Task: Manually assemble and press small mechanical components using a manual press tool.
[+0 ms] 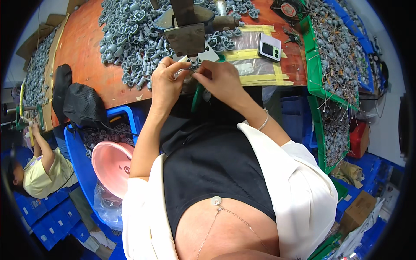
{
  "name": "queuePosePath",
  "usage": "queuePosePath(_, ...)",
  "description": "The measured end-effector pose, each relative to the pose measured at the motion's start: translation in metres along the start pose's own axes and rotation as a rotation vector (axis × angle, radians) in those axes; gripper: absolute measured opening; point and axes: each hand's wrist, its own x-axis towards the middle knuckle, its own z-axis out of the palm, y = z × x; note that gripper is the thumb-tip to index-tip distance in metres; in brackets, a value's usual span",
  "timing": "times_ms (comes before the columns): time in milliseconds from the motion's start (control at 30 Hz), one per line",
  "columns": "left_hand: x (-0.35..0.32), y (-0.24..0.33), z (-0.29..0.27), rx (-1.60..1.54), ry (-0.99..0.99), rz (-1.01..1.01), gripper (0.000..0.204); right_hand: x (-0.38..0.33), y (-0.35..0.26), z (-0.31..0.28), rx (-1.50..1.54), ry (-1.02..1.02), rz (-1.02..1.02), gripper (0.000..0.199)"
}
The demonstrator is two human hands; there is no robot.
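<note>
At the front edge of the orange-red bench, my left hand point(167, 86) and my right hand point(222, 82) meet just below a metal bench press point(186, 39). The fingers of both are pinched closed around something small and dark between the fingertips, mostly hidden by them. A small white piece point(183, 59) shows by my left fingertips. Behind the hands a pale plate point(209, 54) lies at the foot of the press. Something green, like a handle point(197, 99), hangs below the fingers at the bench edge. A big heap of grey plastic fittings point(130, 47) spreads behind and left of my hands.
A phone point(269, 47) lies on the taped bench top, near a small fan point(288, 9). Green crates point(310, 60) of grey parts with thin stems stand at right. At left are a black bag point(82, 104), a pink basin point(110, 167) in a blue crate point(82, 164), and another person point(47, 171) working.
</note>
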Motion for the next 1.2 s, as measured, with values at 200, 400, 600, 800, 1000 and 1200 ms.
queuePosePath(200, -0.004, 0.011, 0.008, 0.123, 0.063, -0.021, 0.017, 0.065, 0.037, -0.069, 0.398, 0.276, -0.038, 0.023)
queuePosePath(400, -0.004, 0.015, 0.01, 0.129, 0.095, -0.015, 0.013, 0.161, -0.011, -0.104, 0.736, 0.178, -0.152, 0.032)
queuePosePath(600, -0.008, 0.01, 0.01, 0.195, 0.153, 0.15, 0.011, 0.017, -0.058, -0.099, 0.369, 0.532, -0.625, 0.025)
queuePosePath(800, -0.006, 0.014, 0.0, 0.202, 0.1, 0.098, 0.013, -0.003, -0.042, -0.12, 0.175, 0.301, -0.986, 0.031)
queuePosePath(1000, -0.019, 0.039, -0.014, 0.066, -0.303, -0.01, 0.026, 0.062, 0.032, -0.216, 0.345, 0.593, -0.259, 0.013)
queuePosePath(1200, -0.038, 0.04, -0.064, -1.007, -0.355, -0.492, 0.024, 0.069, 0.214, -0.311, -0.721, 0.723, 0.293, 0.017)
